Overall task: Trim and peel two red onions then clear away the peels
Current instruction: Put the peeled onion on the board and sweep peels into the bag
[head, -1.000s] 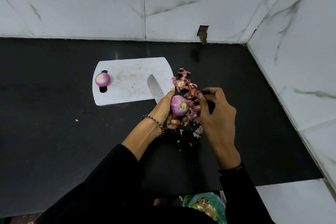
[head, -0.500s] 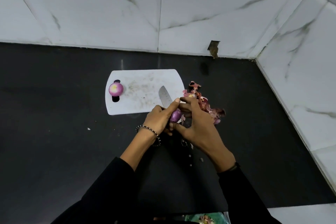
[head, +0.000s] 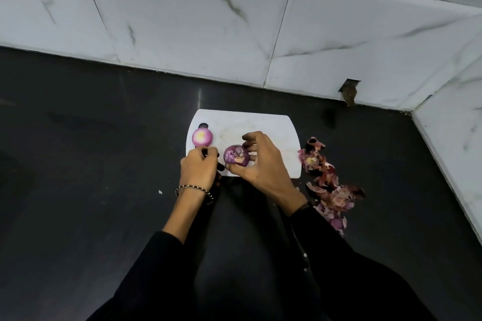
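Purple onion (head: 236, 155), pinched in the right hand (head: 263, 167), should settle cut-end down on the board (head: 273, 128); the left hand (head: 198, 168) is curled, contents unclear.

Black counter set in a corner of white, grey-veined tile.
The glossy dark counter (head: 99, 169) meets a back wall (head: 182, 21) of large marble-look tiles, and a side wall (head: 453, 128) of the same tile closes the right. A small ragged notch (head: 349, 91) breaks the back wall's bottom edge near the corner.
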